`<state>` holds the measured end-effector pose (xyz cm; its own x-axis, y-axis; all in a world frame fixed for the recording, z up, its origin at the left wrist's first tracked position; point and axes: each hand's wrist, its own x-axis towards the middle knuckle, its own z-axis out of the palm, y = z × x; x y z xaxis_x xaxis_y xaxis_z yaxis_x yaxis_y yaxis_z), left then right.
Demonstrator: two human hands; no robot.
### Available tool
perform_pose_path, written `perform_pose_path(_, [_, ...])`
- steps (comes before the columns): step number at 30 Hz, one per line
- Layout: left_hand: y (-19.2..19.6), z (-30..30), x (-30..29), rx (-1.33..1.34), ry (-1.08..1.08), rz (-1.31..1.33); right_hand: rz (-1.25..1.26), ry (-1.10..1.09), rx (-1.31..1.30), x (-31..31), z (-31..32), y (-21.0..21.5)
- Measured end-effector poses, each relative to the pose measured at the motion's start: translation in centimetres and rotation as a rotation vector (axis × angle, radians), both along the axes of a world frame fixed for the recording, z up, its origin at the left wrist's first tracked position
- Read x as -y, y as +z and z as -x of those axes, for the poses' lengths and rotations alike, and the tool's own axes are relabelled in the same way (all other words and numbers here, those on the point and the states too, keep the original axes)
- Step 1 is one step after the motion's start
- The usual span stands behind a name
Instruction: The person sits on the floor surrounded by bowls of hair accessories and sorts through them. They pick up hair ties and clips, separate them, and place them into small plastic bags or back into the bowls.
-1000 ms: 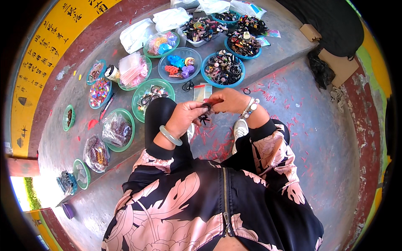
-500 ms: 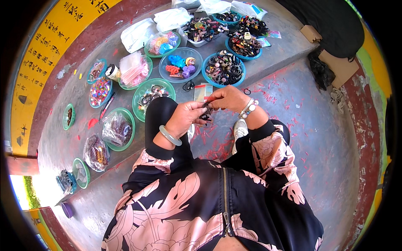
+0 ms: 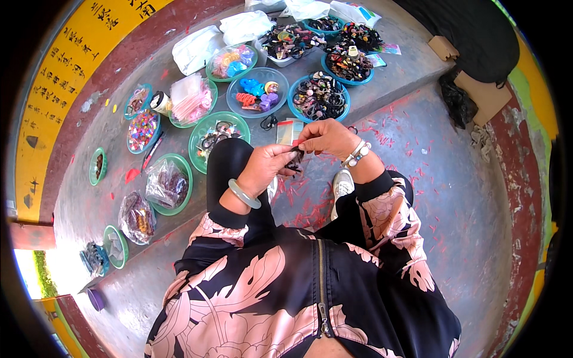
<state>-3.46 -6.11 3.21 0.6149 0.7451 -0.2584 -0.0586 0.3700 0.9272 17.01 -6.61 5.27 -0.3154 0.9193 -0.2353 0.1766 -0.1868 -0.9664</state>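
Observation:
My left hand [image 3: 267, 167], with a pale green bangle on its wrist, and my right hand [image 3: 325, 137], with a beaded bracelet, meet in front of me above my knee. Between their fingertips they pinch a small dark hair accessory [image 3: 295, 158] with a bit of red on it. Both hands have their fingers closed on it. Just beyond them a small packet [image 3: 287, 129] lies on the concrete step, and a green bowl of dark hair pieces [image 3: 216, 135] sits to the left.
Blue and green bowls of hair ties and clips [image 3: 319, 95] line the grey step, with clear bags of beads [image 3: 167, 182] at the left. A cardboard box [image 3: 486, 98] and dark cloth lie at the upper right. Red scraps litter the floor [image 3: 418, 155].
My hands have kept working the small item together; the right hand shifted slightly over the left, and the red part it pinched is now mostly hidden.

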Motion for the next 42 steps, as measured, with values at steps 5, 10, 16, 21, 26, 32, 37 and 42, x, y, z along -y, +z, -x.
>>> perform_pose_path(5, [-0.2,-0.1,0.1,0.022,0.01,0.015,-0.079,0.035,0.076,-0.1,0.1,-0.3])
perform_pose_path(10, [-0.1,-0.2,0.1,0.067,0.018,0.052,-0.08,0.055,0.071,-0.2,0.0,-0.9])
perform_pose_path(16, [-0.2,0.1,0.0,0.128,-0.022,0.061,-0.031,0.012,0.021,-0.2,0.0,-0.9])
perform_pose_path(21, [-0.9,0.1,-0.2,0.131,-0.039,0.076,-0.074,0.025,0.087,-0.3,-0.1,-0.9])
perform_pose_path(26, [-0.8,-0.3,0.1,0.095,-0.041,0.039,-0.185,0.055,0.256,-0.1,-0.2,0.0])
perform_pose_path(32, [-1.2,-0.4,0.2,0.072,-0.051,-0.006,-0.196,0.078,0.301,-0.1,-0.1,0.1])
perform_pose_path(37, [-1.2,-0.6,0.4,0.042,-0.05,-0.03,-0.178,0.075,0.299,-0.1,-0.2,-0.2])
perform_pose_path(42, [-1.4,-0.6,0.5,0.027,-0.06,-0.037,-0.186,0.11,0.395,-0.3,-0.1,-0.8])
